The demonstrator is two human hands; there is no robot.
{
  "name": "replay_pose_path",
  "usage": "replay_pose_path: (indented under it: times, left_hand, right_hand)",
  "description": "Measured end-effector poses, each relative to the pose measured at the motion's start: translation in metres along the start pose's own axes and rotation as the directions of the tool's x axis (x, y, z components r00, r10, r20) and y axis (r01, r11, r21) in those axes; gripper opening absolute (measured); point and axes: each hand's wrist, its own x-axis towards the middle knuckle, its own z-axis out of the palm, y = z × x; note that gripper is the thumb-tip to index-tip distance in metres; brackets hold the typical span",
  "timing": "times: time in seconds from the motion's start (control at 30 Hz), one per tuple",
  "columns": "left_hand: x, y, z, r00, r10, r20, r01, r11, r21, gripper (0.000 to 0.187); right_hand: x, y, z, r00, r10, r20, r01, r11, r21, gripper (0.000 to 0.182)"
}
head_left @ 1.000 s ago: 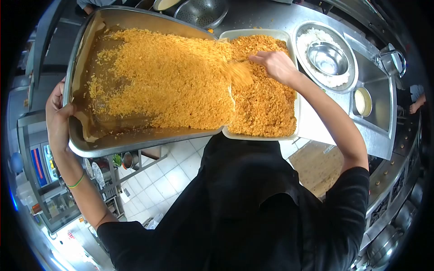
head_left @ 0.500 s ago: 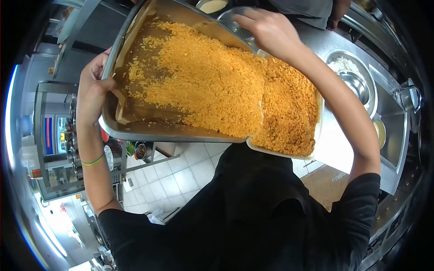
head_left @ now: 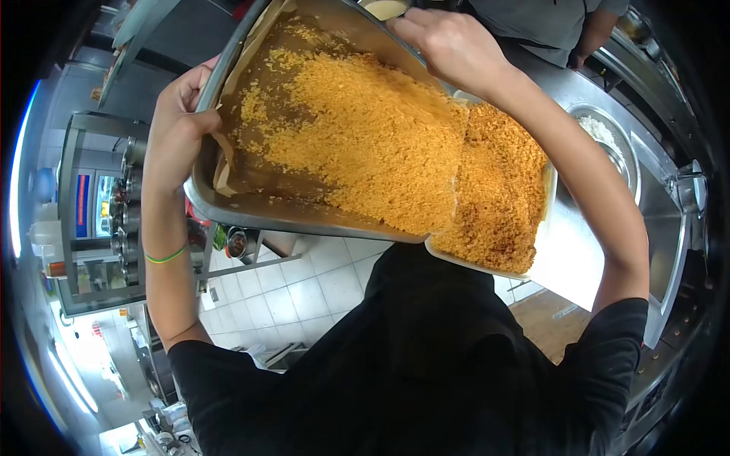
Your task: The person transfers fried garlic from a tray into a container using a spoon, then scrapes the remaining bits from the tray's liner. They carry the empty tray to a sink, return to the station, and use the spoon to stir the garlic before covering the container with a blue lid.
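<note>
A large metal tray point(head_left: 304, 225), lined with brown paper, is tilted toward the right and full of golden crumbs point(head_left: 372, 137). My left hand point(head_left: 182, 125) grips its left edge, thumb over the paper liner. At the upper right, my right hand point(head_left: 449, 45) is closed by the tray's far rim; whether it grips the rim or something else is hard to make out. The tray's lower edge meets a white container point(head_left: 487, 267) heaped with darker orange crumbs point(head_left: 498, 190).
Another person point(head_left: 525, 26) stands across the steel counter. A perforated bowl point(head_left: 635, 156) with white bits sits on the right beside a sink point(head_left: 661, 228). A bowl of pale liquid point(head_left: 384, 9) is at the top. Shelving point(head_left: 68, 190) stands on the left.
The tray, with my left hand on it, appears shifted right and tilted more. The container also appears further right. The perforated disc beside my right hand is now hidden.
</note>
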Motion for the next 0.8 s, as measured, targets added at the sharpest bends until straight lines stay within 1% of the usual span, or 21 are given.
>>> replay_pose_path:
  times: [0.03, 0.07, 0.1, 0.13, 0.17, 0.2, 0.23, 0.27, 0.33, 0.37, 0.43, 0.47, 0.53, 0.57, 0.6, 0.63, 0.67, 0.7, 0.73, 0.77, 0.8]
  left_hand:
    - [0.0, 0.002, 0.001, 1.0, 0.003, -0.001, -0.003, 1.0, 0.007, 0.017]
    - [-0.002, 0.005, 0.006, 0.998, 0.061, -0.01, -0.062, 0.998, -0.018, 0.017]
    - [-0.002, 0.006, 0.01, 0.993, 0.117, -0.02, -0.118, 0.992, -0.046, 0.017]
    - [-0.003, 0.007, 0.011, 0.992, 0.124, -0.023, -0.125, 0.99, -0.064, 0.018]
    - [-0.002, 0.006, 0.01, 0.992, 0.124, -0.033, -0.126, 0.99, -0.068, 0.018]
    - [0.0, 0.004, 0.007, 0.994, 0.11, -0.009, -0.111, 0.992, -0.059, 0.018]
    - [-0.001, 0.002, 0.004, 0.995, 0.093, 0.02, -0.092, 0.995, -0.046, 0.018]
    - [-0.002, 0.0, 0.002, 0.996, 0.086, 0.027, -0.085, 0.996, -0.041, 0.018]
    - [-0.001, -0.005, 0.001, 0.998, 0.054, -0.029, -0.053, 0.998, 0.042, 0.018]
    - [-0.002, -0.005, 0.002, 0.999, 0.047, -0.025, -0.046, 0.998, 0.041, 0.018]
    - [-0.002, 0.0, 0.006, 0.995, 0.09, -0.039, -0.09, 0.996, -0.014, 0.018]
    - [-0.001, 0.0, 0.006, 0.995, 0.094, -0.032, -0.095, 0.995, -0.018, 0.018]
    - [0.0, -0.002, 0.002, 1.0, 0.022, 0.0, -0.022, 0.998, -0.051, 0.018]
    - [0.002, -0.003, 0.001, 1.0, 0.02, 0.002, -0.02, 0.998, -0.054, 0.018]
    - [0.002, -0.004, -0.001, 0.997, 0.077, -0.007, -0.077, 0.997, -0.006, 0.018]
    - [0.001, -0.005, -0.001, 0.992, 0.125, -0.004, -0.125, 0.991, 0.041, 0.018]
    - [0.001, 0.0, -0.001, 0.996, 0.081, 0.026, -0.081, 0.997, 0.016, 0.018]
    - [0.0, 0.008, 0.006, 0.995, 0.099, -0.005, -0.098, 0.994, 0.04, 0.016]
    - [0.001, 0.008, 0.003, 0.997, 0.073, 0.017, -0.074, 0.997, 0.022, 0.015]
    - [0.004, 0.006, -0.001, 0.998, 0.053, 0.035, -0.053, 0.999, 0.006, 0.015]
    - [0.003, 0.009, 0.004, 0.998, 0.056, 0.003, -0.056, 0.998, -0.01, 0.013]
  right_hand:
    - [0.003, -0.007, -0.002, 1.0, 0.003, -0.007, -0.003, 1.0, 0.0, 0.032]
    - [0.006, -0.012, -0.001, 0.988, 0.099, -0.122, -0.081, 0.986, 0.143, 0.032]
    - [0.007, -0.017, 0.0, 0.955, 0.206, -0.215, -0.138, 0.947, 0.292, 0.033]
    - [-0.001, -0.031, 0.019, 0.88, 0.353, -0.318, -0.178, 0.865, 0.469, 0.042]
    - [-0.013, -0.046, 0.041, 0.823, 0.364, -0.436, -0.119, 0.861, 0.494, 0.051]
    - [-0.03, -0.069, 0.057, 0.919, 0.374, -0.129, -0.286, 0.854, 0.436, 0.055]
    - [-0.041, -0.088, 0.064, 0.903, 0.383, 0.193, -0.427, 0.843, 0.327, 0.058]
    - [-0.045, -0.09, 0.061, 0.9, 0.389, 0.196, -0.434, 0.837, 0.334, 0.058]
    - [-0.053, -0.082, 0.054, 0.898, 0.422, 0.128, -0.431, 0.779, 0.456, 0.058]
    - [-0.052, -0.081, 0.052, 0.896, 0.423, 0.135, -0.435, 0.775, 0.459, 0.058]
    - [-0.052, -0.076, 0.047, 0.902, 0.43, 0.045, -0.398, 0.787, 0.472, 0.06]
    - [-0.054, -0.072, 0.05, 0.899, 0.435, 0.047, -0.405, 0.787, 0.466, 0.06]
    - [-0.057, -0.066, 0.059, 0.946, 0.303, 0.114, -0.324, 0.893, 0.313, 0.066]
    - [-0.053, -0.054, 0.063, 0.946, 0.303, 0.119, -0.325, 0.892, 0.313, 0.066]
    - [-0.046, -0.038, 0.063, 0.957, 0.278, -0.082, -0.256, 0.943, 0.212, 0.062]
    - [-0.041, -0.027, 0.062, 0.936, 0.23, -0.267, -0.21, 0.972, 0.101, 0.058]
    - [-0.038, -0.018, 0.058, 0.978, 0.205, -0.045, -0.204, 0.978, 0.038, 0.054]
    - [-0.035, -0.009, 0.049, 0.967, 0.183, 0.179, -0.181, 0.983, -0.027, 0.05]
    - [-0.034, -0.007, 0.029, 0.96, 0.185, 0.209, -0.221, 0.962, 0.16, 0.026]
    - [-0.042, -0.006, 0.029, 0.955, 0.193, 0.223, -0.23, 0.961, 0.155, 0.026]
    - [-0.047, 0.001, 0.032, 0.971, 0.093, 0.221, -0.123, 0.984, 0.126, 0.027]
